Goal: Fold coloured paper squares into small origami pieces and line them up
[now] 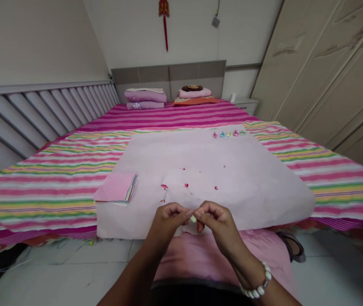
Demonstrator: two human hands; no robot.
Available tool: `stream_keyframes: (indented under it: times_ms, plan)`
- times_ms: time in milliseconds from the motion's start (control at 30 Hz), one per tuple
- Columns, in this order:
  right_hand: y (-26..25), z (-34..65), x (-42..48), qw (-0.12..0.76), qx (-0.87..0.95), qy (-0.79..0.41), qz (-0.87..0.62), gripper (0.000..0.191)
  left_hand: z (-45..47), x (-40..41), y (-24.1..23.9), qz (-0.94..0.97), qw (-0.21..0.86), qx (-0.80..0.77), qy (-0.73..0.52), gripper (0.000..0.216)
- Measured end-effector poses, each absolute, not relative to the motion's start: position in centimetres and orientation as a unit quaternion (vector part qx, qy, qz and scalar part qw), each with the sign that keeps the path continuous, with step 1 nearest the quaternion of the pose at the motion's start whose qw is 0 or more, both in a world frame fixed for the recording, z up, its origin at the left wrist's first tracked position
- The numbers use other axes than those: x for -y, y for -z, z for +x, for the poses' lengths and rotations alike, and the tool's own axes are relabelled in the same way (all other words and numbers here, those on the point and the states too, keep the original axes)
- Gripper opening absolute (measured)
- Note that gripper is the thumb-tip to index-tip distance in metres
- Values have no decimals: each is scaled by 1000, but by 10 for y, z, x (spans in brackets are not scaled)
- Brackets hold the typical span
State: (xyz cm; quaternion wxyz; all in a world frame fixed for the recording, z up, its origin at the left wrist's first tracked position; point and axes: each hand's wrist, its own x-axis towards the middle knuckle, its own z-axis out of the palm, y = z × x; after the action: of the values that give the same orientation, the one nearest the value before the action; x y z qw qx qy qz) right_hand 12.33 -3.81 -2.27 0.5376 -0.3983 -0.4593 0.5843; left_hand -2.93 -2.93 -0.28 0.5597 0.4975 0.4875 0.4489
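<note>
My left hand (172,215) and my right hand (215,219) meet near the front edge of a large pale sheet. Both are pinched on a small pale yellow-green folded paper (193,219), mostly hidden by the fingertips. Beyond the hands, small red paper scraps (186,185) are scattered on the sheet. To the left lies a stack of square coloured paper (116,187), pink on top. Several small folded paper figures (229,134) in pink, blue, yellow and green stand in a row at the far right of the sheet.
The large pale sheet (248,187) covers the middle of a bed with a striped cover (50,182). A slatted rail (57,106) runs along the left. Folded bedding (145,97) sits by the headboard. A pink cushion (226,255) is below my hands. A wardrobe (321,63) stands right.
</note>
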Motion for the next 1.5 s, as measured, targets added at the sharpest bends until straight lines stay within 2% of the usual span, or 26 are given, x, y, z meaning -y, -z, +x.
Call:
stream_keyframes:
  times_ms: [167,300,400,533,667,800,1133,1267,1400,1500]
  plan:
    - [24,120,34,538,375,-653,-380,20,-30,28,10,446,603,-472,-464,26]
    - [24,117,32,553,325,-661,-388,23,-32,28,17,436,615,-474,-455,26]
    - [23,117,29,564,286,-670,-390,20,-36,27,20,499,535,-479,-485,16]
    - [21,118,25,575,269,-668,-390,19,-43,26,19,648,366,-407,-529,5]
    - [18,117,24,570,279,-668,-390,19,-46,22,15,722,283,-383,-502,12]
    - [16,119,21,561,277,-674,-393,22,-46,17,13,727,270,-390,-496,13]
    - [25,124,5,545,306,-671,-398,25,-36,-4,9,726,330,-384,-466,13]
    - [32,127,-8,549,381,-614,-421,21,-34,-17,15,716,319,-399,-476,10]
    - [35,130,-22,590,524,-442,-425,14,-32,-32,23,721,288,-403,-484,11]
    - [36,130,-31,585,602,-357,-410,6,-29,-44,29,735,264,-399,-481,13]
